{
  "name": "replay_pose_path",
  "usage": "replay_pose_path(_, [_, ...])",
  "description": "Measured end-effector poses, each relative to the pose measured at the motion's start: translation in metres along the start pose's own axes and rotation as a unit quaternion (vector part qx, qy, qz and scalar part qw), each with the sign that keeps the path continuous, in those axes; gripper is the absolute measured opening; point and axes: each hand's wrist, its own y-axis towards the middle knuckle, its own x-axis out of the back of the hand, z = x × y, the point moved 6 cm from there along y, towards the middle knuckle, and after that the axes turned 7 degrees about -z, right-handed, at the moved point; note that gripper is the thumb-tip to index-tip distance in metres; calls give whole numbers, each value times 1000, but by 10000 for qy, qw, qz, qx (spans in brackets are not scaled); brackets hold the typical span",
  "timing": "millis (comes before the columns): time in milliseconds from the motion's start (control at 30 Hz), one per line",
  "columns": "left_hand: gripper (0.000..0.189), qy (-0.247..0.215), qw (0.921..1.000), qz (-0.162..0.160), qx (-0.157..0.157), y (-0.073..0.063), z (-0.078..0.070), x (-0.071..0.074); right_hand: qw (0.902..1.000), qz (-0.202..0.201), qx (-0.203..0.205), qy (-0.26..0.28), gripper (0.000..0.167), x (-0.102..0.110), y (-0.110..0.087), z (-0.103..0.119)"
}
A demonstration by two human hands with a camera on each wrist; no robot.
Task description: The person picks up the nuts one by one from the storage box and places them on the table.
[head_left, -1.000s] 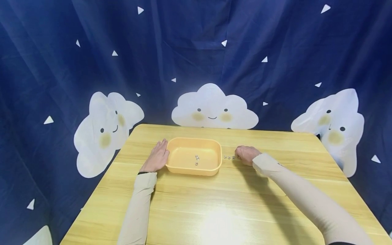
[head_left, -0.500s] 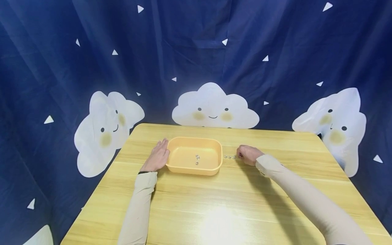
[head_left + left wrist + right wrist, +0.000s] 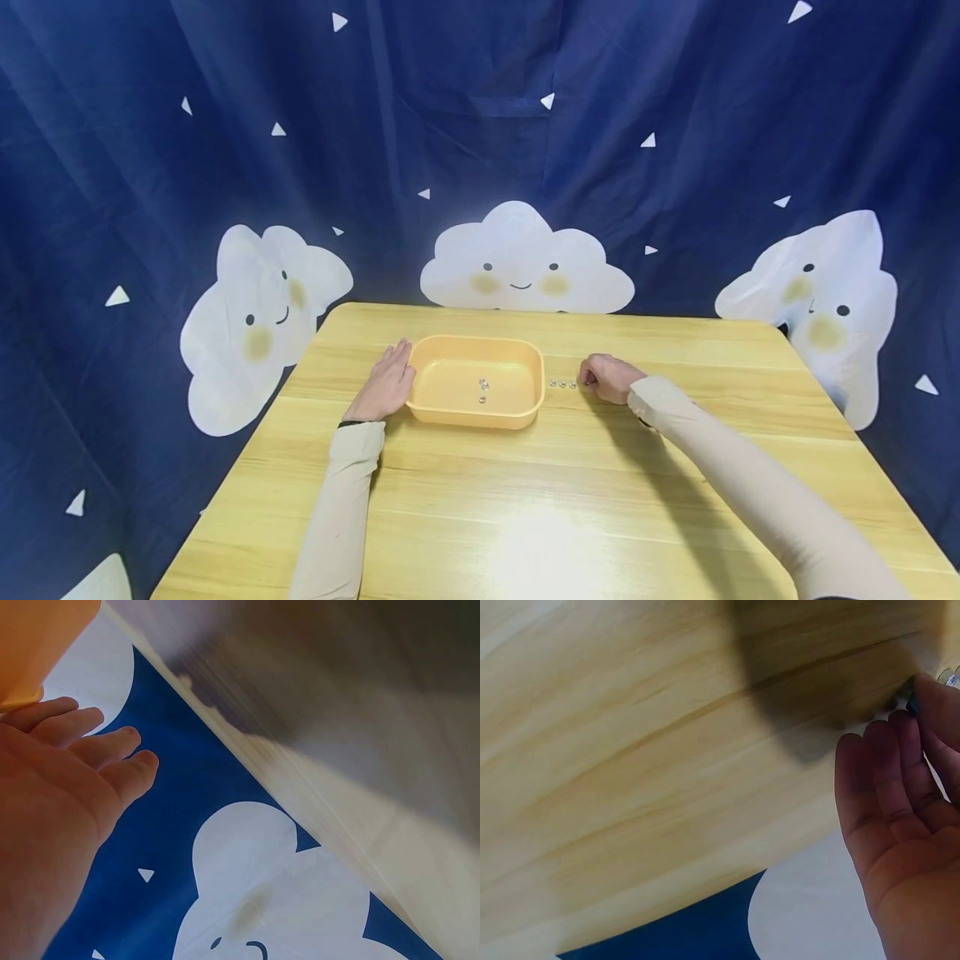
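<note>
The left hand (image 3: 381, 385) lies with straight fingers along the left side of a shallow orange plastic basin (image 3: 476, 420). In the left wrist view those fingers (image 3: 120, 746) touch the basin's rim. Inside the basin lie several small shiny glass beads (image 3: 483, 385). To its right, a short row of similar beads (image 3: 562, 384) sits on the table. At the right end of that row, the right hand (image 3: 612, 379) has its thumb and forefinger together on a small dark-looking bead (image 3: 913, 705), mostly hidden by the fingertips. Close beside it shows a clear bead (image 3: 949, 677).
The basin and beads are on a light wooden table (image 3: 465, 492), toward its far edge. Behind hangs a dark blue curtain (image 3: 480, 108) with smiling white clouds (image 3: 517, 258) and small triangles. Glare brightens the table's near middle.
The right hand has shifted slightly to the right, a little away from the row of beads, then stayed there. The left hand and the basin hold their place.
</note>
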Motion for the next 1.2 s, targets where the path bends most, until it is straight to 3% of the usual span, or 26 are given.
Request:
replay_pose_path(567, [60, 39, 9999, 123, 88, 2, 1, -2, 9998, -28, 6, 221, 14, -1, 2, -2])
replay_pose_path(1200, [60, 77, 10000, 44, 15, 2, 0, 1, 9995, -30, 19, 306, 11, -2, 5, 2])
